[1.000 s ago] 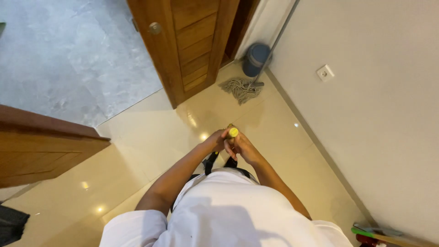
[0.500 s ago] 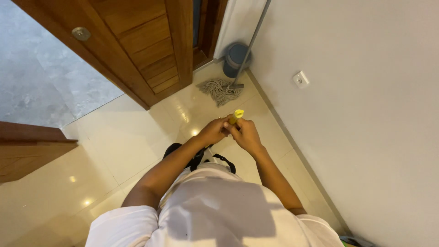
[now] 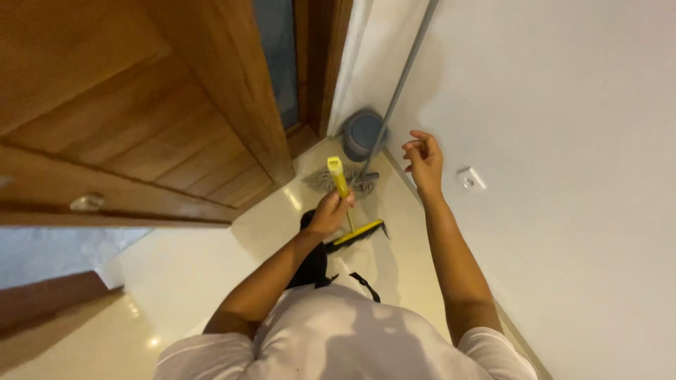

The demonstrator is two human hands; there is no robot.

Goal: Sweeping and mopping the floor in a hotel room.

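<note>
Left hand (image 3: 329, 213) is closed around the yellow broom handle (image 3: 338, 181), the broom head (image 3: 359, 233) on the floor just below the grip. Right hand (image 3: 422, 160) is open, empty, beside the grey mop pole (image 3: 396, 95).

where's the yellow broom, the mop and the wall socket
yellow broom (image 3: 339, 181), head view, on the yellow handle above the left hand
mop (image 3: 398, 88), head view, on its grey pole against the wall
wall socket (image 3: 471, 179), head view, on its white faceplate
</note>
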